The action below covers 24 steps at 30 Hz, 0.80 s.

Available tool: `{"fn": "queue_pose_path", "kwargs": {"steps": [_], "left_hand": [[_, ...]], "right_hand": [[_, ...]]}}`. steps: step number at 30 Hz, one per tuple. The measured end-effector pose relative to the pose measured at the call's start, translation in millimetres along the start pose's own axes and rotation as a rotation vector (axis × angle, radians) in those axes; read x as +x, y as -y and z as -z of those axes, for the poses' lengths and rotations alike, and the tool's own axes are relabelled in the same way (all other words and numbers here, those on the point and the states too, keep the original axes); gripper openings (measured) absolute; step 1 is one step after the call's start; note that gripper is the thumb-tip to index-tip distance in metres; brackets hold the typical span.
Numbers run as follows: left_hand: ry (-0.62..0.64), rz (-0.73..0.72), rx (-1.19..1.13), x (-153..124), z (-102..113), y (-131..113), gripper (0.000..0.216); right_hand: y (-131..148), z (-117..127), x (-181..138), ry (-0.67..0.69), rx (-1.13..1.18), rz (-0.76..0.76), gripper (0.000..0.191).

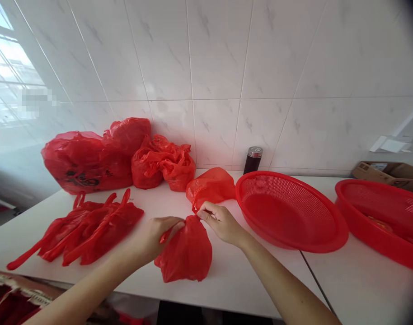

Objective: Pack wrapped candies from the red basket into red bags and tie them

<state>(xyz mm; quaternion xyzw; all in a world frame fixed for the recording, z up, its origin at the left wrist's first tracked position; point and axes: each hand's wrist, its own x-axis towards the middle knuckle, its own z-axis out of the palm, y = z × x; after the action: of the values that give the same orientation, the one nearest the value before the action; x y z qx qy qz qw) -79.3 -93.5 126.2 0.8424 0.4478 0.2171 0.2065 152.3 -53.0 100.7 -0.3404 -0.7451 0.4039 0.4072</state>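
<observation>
A filled red plastic bag (189,253) stands on the white table in front of me, its top gathered between my hands. My left hand (166,232) is closed around the left side of the bag's neck, with a bit of red plastic poking out of the grip. On the other side, the fingertips of my right hand (215,219) pinch the twisted right end of the same neck. Just behind my hands lies another red bag (211,185), puffed up and touching the basket. What the bags hold is hidden.
Several red bags (91,164) stand against the tiled wall. Flattened red bags (94,225) with loose handles lie at left. A red perforated basket (288,212), a dark bottle (253,160), a second red basket (369,225) and a cardboard box (392,174) occupy the right.
</observation>
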Motion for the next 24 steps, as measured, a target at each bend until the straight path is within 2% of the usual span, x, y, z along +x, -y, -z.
{"fn": "queue_pose_path", "kwargs": {"steps": [4,6,8,11,13,17,20,24], "left_hand": [[0.061,0.214,-0.016,-46,-4,26,0.041],[0.095,0.264,-0.028,-61,-6,33,0.041],[0.058,0.286,-0.022,-66,-10,36,0.039],[-0.108,0.264,-0.032,-56,-24,37,0.036],[-0.183,0.223,-0.023,-43,-39,40,0.035],[-0.140,0.213,0.089,-13,-70,49,0.032],[-0.140,0.241,0.132,4,-81,53,0.032],[-0.141,0.268,0.176,14,-80,57,0.033]], "right_hand": [[-55,2,-2,-0.245,-0.134,-0.143,0.029],[-80,-6,-3,-0.301,-0.158,-0.211,0.029],[-91,-20,-5,-0.350,-0.185,-0.252,0.030],[-81,-46,-8,-0.442,-0.259,-0.277,0.030],[-68,-65,-12,-0.481,-0.348,-0.219,0.027],[-60,-92,-23,-0.435,-0.562,-0.007,0.026],[-75,-89,-26,-0.369,-0.655,-0.011,0.024],[-99,-58,-20,-0.355,-0.720,-0.089,0.020]]}}
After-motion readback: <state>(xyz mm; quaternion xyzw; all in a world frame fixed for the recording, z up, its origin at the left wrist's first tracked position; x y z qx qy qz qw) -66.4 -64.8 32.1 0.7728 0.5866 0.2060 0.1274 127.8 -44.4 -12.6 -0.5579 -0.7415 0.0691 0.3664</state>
